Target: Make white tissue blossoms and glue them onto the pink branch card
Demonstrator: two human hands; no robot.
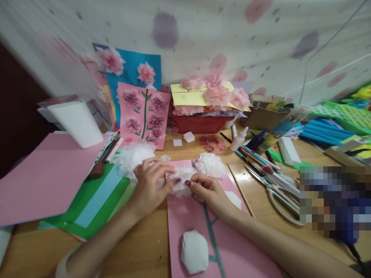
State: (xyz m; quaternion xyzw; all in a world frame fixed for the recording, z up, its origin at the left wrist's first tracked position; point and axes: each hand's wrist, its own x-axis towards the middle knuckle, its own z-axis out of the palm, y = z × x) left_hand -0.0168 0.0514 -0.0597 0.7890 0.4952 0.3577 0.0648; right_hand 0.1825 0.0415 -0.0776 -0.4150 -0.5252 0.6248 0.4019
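Observation:
Over a pink sheet [185,216] with a painted grey-green stem, both my hands work at a white tissue-paper flower [183,178]. My left hand [152,183] has its fingers bent and its thumb and forefinger closed at the flower's left side. From the right, my right hand [207,189] pinches the flower's edge between thumb and fingers. A fluffy white flower [210,165] lies on the sheet just beyond my right hand, and a larger white tissue pom-pom [135,156] sits behind my left hand. Nearer me on the sheet rests a flat white tissue bundle [194,251].
Scissors [272,189], a thin wooden stick [240,189], brushes and a white glue bottle [239,139] lie to the right. Pink cardboard [46,173] and green paper [98,197] cover the left. Behind stand a red basket [199,124] and a pink flower picture [143,116].

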